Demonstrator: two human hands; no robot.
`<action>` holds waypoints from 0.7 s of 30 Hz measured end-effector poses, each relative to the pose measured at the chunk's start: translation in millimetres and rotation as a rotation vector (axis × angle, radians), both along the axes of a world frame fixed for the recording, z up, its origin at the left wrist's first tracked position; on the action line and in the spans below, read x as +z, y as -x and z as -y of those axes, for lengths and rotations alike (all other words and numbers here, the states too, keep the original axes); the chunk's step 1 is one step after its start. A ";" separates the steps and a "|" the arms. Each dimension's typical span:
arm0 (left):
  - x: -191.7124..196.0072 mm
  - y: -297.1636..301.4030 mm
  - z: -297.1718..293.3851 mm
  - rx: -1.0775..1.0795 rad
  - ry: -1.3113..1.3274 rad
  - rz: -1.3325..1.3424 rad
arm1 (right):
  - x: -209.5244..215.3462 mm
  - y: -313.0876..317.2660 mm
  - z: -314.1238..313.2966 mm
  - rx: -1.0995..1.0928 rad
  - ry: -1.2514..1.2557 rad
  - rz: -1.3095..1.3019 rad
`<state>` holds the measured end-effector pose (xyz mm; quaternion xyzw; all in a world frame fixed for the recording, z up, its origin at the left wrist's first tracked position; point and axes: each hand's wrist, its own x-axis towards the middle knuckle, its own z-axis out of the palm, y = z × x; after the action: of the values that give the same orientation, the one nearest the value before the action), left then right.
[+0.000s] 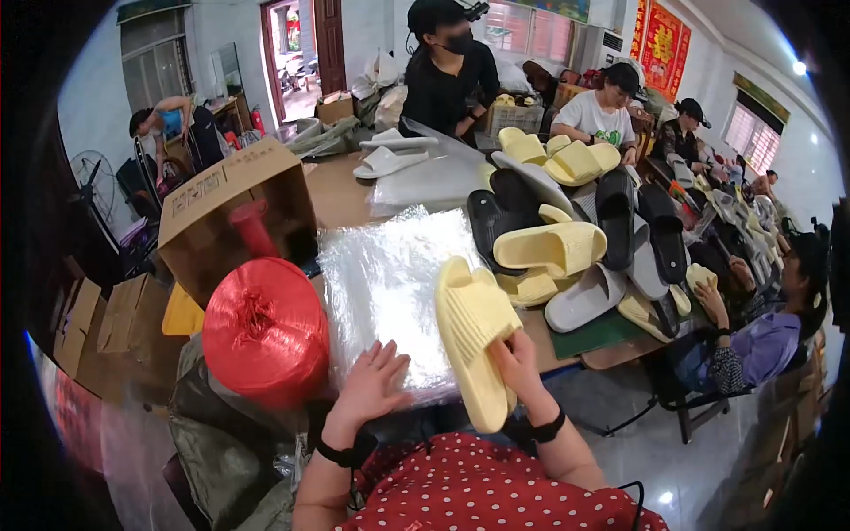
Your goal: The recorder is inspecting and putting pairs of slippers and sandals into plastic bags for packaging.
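Note:
My right hand [521, 365] grips a pair of pale yellow slippers [474, 332], laid one against the other and held upright over the table's near edge. The thumb and fingers close round their side, partly hidden by the straps. My left hand [372, 382] lies with fingers spread on the near edge of a stack of clear plastic bags [390, 292]. Nothing is in it. To the right of the bags is a heap of yellow, grey and black slippers; a yellow slipper [551, 248] lies on its near side, with a grey slipper [586, 298] beside it.
A big roll of red plastic twine [266, 332] stands left of the bags, with an open cardboard box [235, 208] behind it. White slippers [394, 157] lie at the far side on more plastic. A co-worker in black [450, 71] stands across the table; others sit along the right.

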<state>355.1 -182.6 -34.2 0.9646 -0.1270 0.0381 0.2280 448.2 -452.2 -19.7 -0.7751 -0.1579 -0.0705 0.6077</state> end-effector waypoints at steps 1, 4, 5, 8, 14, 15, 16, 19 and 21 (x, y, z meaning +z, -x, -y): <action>-5.7 -2.8 4.7 0.035 -0.037 0.012 | -5.2 7.3 7.4 0.086 -0.221 -0.083; -14.1 -12.4 19.6 0.057 -0.062 0.091 | -15.9 15.7 21.2 0.136 -0.324 -0.079; -14.4 -15.6 24.5 0.057 -0.062 0.093 | -19.8 16.6 24.8 0.132 -0.395 -0.099; -0.1 -25.3 36.7 0.054 -0.048 0.059 | -16.3 20.3 36.9 0.124 -0.425 -0.140; -5.1 -26.3 31.7 -0.020 -0.026 0.139 | -7.5 27.9 63.9 0.012 -0.483 -0.102; -5.9 -27.3 28.8 -0.025 -0.028 0.146 | -4.9 25.5 63.6 -0.044 -0.481 -0.074; -5.9 -27.2 29.2 -0.015 -0.007 0.186 | -3.4 23.7 63.7 -0.100 -0.479 -0.046; -8.2 -33.0 26.9 -0.029 0.035 0.285 | -5.8 25.2 70.8 -0.039 -0.490 -0.087; 2.4 -32.9 30.1 0.012 0.050 0.231 | -6.5 27.4 68.0 -0.048 -0.479 -0.069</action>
<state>387.9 -212.7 -31.8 0.9485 -0.1455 0.1538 0.2358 420.8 -520.2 -26.2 -0.6143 -0.0975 -0.0938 0.7774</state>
